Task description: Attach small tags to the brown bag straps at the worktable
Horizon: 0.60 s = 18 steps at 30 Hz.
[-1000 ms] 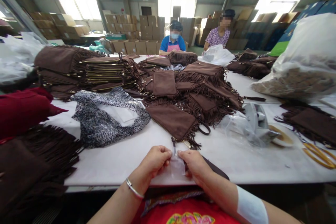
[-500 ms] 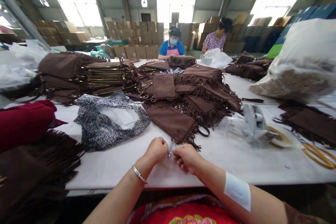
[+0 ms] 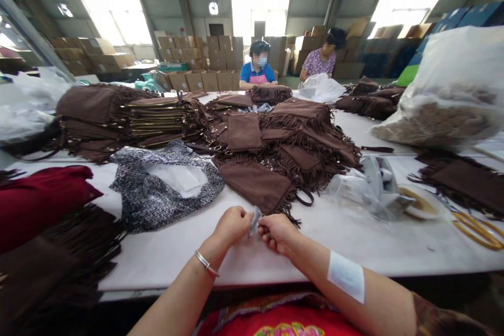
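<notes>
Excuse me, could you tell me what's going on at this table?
A person's left hand and right hand are together near the table's front edge, pinching a small piece of pale plastic between them. Just beyond lies a brown fringed pouch, with a pile of similar pouches behind it. A black-and-white patterned bag lies to the left. Two other people are across the table. Whether the plastic covers anything is too small to tell.

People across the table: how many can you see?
2: a person in blue, straight ahead, and a person in purple, to the right. Others may be hidden behind the bags.
</notes>
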{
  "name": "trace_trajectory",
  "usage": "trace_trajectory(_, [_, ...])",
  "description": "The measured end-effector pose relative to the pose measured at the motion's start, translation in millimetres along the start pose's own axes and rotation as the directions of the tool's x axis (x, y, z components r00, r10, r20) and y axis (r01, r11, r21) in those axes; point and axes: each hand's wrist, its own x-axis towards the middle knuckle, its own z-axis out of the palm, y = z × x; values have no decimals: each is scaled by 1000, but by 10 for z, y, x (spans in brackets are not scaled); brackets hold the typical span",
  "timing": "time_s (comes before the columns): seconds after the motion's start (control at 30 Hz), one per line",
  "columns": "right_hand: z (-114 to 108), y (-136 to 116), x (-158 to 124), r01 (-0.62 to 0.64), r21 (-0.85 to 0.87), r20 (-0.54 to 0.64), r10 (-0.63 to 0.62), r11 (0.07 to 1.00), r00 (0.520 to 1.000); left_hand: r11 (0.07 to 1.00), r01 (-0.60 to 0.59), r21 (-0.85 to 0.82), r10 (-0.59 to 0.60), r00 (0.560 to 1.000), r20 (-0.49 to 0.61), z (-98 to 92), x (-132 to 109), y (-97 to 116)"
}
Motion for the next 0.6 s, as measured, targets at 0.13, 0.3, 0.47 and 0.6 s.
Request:
trace_trajectory(0.13, [56, 4, 7, 49, 87, -2, -49, 995, 999, 998, 40, -44, -36, 995, 98, 16, -87, -54])
trace_trajectory(0.3, [37, 58, -90, 104, 95, 14, -106, 990, 994, 984, 113, -138, -95, 987, 128, 6, -89, -25])
trace_trajectory(0.47, [-172, 217, -183, 292, -137, -60, -302, 947, 951, 917, 231, -326, -180, 967, 180, -47, -73, 8])
trace_trajectory(0.6, [-387, 240, -168, 649, -605, 70, -780, 462, 622, 855, 296, -426, -189, 943, 275, -79, -101, -3])
